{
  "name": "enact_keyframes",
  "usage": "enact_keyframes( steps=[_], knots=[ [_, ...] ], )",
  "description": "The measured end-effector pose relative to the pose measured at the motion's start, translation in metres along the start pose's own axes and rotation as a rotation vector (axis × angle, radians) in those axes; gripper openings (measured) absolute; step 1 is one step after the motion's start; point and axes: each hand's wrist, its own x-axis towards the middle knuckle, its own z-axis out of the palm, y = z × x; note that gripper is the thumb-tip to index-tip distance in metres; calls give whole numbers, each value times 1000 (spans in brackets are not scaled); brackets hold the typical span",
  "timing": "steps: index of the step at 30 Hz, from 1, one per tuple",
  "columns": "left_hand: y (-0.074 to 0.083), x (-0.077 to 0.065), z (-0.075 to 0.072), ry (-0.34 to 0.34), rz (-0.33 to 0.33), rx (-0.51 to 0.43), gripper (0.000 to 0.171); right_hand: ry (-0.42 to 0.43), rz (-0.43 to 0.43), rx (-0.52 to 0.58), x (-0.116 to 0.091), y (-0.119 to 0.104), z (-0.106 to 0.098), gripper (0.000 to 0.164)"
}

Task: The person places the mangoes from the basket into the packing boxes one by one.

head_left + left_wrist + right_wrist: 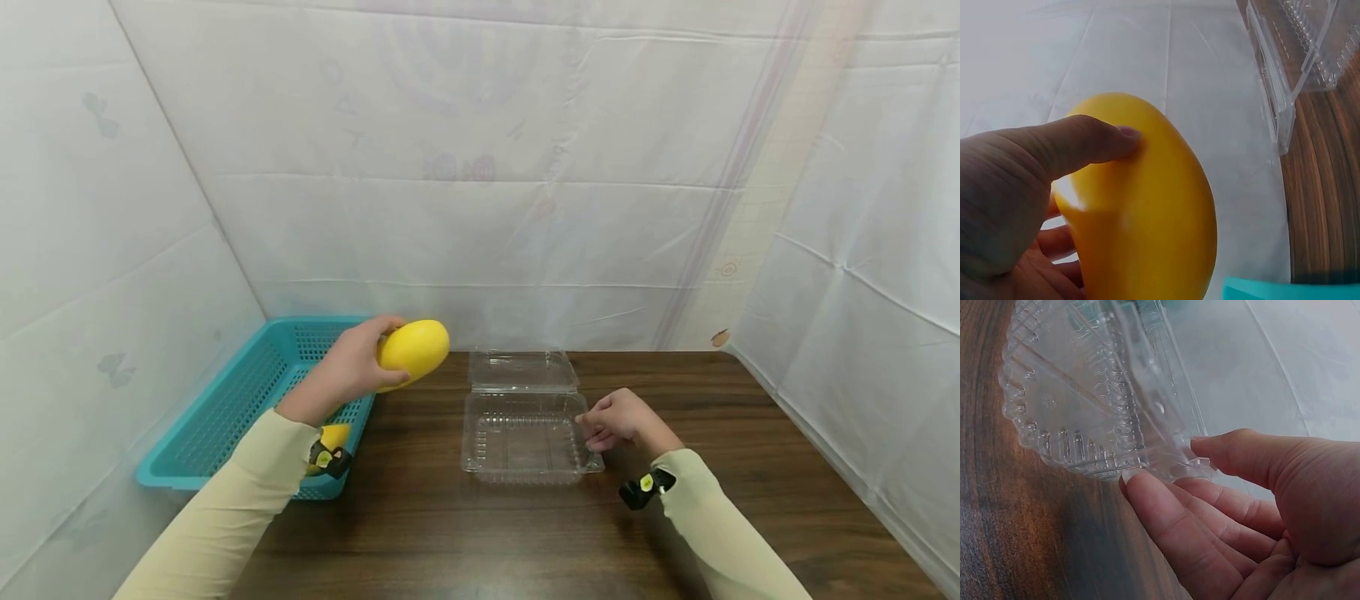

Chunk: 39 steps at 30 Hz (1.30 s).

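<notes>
My left hand [351,367] grips a smooth yellow mango [420,347], raised beside the right rim of the turquoise basket. In the left wrist view the thumb lies across the mango [1154,206] and the other fingers wrap behind it. A clear plastic clamshell container [525,479] sits on the table with its lid [522,372] folded back toward the wall. At its right edge my right hand [624,418] pinches the rim. From the right wrist, the thumb and fingertips show on either side of the container's corner [1200,464].
The turquoise perforated basket [176,481] stands at the left against the white sheeted wall. Inside, another yellow item [335,435] is partly hidden by the left wrist. White sheeting [480,233] closes off the back and both sides of the dark wooden table [487,542].
</notes>
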Motion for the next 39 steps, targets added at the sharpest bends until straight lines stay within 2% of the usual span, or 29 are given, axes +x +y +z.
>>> enact_keyframes(
  steps=[6,15,26,39],
  knots=[
    [1,0,4,2,28,7,73,-1,4,-11,0,1,-1,22],
    [4,4,14,-9,30,12,75,0,2,-17,-1,1,-2,23],
    [9,9,31,-48,61,-29,74,0,-4,-5,-3,1,-4,25],
    [14,9,44,-43,109,-53,73,-7,2,34,1,3,-1,23]
  ],
)
